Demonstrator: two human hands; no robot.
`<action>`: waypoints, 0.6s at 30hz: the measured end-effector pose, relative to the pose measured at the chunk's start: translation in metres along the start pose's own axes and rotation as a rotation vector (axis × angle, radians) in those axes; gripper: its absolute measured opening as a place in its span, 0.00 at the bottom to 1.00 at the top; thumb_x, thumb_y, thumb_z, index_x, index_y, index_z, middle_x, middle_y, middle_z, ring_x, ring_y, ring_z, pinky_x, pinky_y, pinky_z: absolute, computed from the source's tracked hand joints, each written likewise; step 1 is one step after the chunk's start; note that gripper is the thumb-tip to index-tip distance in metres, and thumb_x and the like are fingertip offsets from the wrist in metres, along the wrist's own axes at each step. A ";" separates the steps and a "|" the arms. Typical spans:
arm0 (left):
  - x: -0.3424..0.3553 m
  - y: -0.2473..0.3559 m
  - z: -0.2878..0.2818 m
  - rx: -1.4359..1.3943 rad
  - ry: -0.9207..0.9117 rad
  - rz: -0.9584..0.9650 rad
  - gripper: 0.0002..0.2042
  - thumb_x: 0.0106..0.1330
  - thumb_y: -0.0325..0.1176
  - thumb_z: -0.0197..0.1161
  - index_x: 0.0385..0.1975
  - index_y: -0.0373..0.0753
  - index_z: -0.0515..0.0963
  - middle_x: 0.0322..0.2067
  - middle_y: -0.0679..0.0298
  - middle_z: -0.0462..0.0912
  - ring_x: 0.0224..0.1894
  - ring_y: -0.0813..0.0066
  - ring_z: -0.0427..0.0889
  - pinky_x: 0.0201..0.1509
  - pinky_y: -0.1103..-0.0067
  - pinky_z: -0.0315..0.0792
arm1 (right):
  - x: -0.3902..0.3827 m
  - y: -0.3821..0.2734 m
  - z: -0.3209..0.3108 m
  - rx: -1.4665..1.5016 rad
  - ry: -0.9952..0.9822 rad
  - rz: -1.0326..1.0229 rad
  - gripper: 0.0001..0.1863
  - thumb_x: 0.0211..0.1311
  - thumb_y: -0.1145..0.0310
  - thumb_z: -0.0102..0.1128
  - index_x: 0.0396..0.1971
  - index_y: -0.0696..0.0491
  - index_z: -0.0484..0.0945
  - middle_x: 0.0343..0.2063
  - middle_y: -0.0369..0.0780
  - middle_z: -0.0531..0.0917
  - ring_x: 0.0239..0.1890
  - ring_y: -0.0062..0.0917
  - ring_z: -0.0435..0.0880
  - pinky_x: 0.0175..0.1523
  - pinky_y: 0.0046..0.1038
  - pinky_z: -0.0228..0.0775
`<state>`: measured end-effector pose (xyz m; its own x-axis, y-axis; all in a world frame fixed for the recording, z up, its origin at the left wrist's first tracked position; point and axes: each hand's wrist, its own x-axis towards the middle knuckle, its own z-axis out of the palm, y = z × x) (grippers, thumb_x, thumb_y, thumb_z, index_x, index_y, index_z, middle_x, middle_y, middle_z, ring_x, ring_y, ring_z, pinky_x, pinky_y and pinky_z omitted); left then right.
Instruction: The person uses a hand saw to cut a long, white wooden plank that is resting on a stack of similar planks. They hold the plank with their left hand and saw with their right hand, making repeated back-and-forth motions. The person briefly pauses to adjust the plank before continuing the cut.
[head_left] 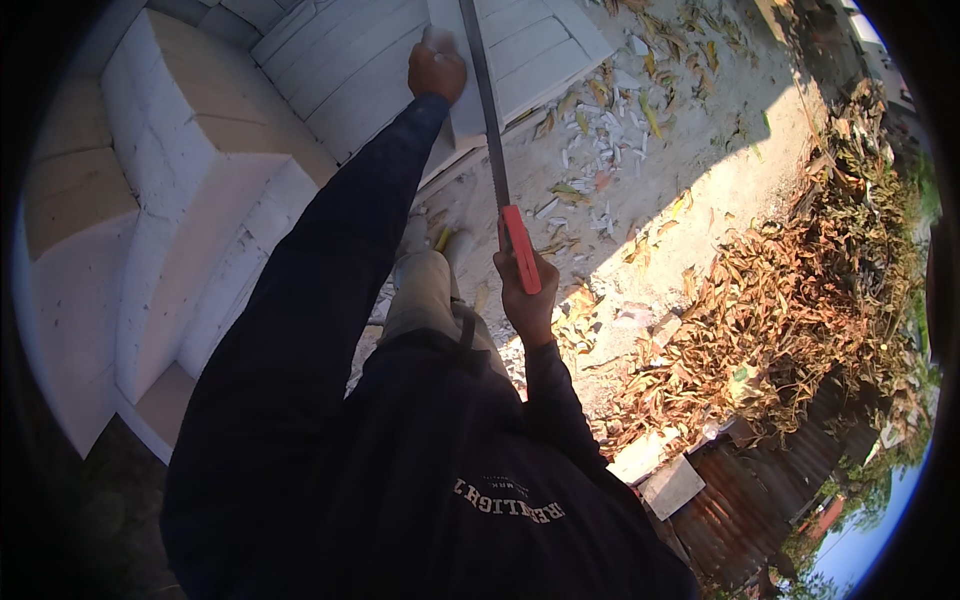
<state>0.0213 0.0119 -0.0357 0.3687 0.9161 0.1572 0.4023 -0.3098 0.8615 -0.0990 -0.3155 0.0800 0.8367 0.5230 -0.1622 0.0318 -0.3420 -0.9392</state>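
Note:
My right hand grips the red handle of a handsaw. Its long, dark toothed blade points away from me and runs past the right side of a narrow white board. Closed, my left hand rests at this board, to the left of the blade. A blurred whitish shape shows at its far side, and I cannot make out whether the fingers hold it. Under the narrow board lies a wide white plank surface.
Large white block-like pieces stand close on my left. White offcuts and leaves litter the ground ahead to the right. A heap of dry brown leaves lies at the right, with rusty corrugated sheets nearer me.

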 end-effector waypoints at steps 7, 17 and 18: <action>0.000 0.004 -0.007 0.000 -0.012 -0.073 0.26 0.77 0.44 0.52 0.63 0.28 0.76 0.50 0.37 0.84 0.55 0.39 0.83 0.61 0.60 0.74 | -0.076 0.019 -0.019 -0.092 0.048 -0.016 0.11 0.67 0.72 0.67 0.46 0.62 0.82 0.24 0.38 0.81 0.28 0.17 0.74 0.35 0.27 0.71; 0.006 -0.004 -0.003 -0.039 0.005 -0.077 0.22 0.78 0.44 0.49 0.49 0.30 0.81 0.40 0.38 0.86 0.46 0.37 0.85 0.53 0.57 0.75 | -0.065 0.029 -0.013 -0.075 0.079 -0.049 0.18 0.67 0.73 0.66 0.55 0.61 0.82 0.34 0.45 0.89 0.35 0.19 0.83 0.42 0.26 0.76; 0.001 -0.005 -0.002 -0.029 0.031 -0.081 0.22 0.79 0.44 0.49 0.43 0.31 0.83 0.39 0.39 0.87 0.45 0.37 0.85 0.53 0.58 0.75 | -0.073 0.027 -0.020 -0.071 0.041 -0.079 0.23 0.67 0.74 0.66 0.62 0.60 0.79 0.44 0.49 0.90 0.42 0.20 0.87 0.48 0.26 0.77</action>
<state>0.0178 0.0150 -0.0385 0.3095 0.9456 0.1005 0.4051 -0.2268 0.8857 -0.1484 -0.3785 0.0727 0.8515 0.5190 -0.0743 0.1364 -0.3562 -0.9244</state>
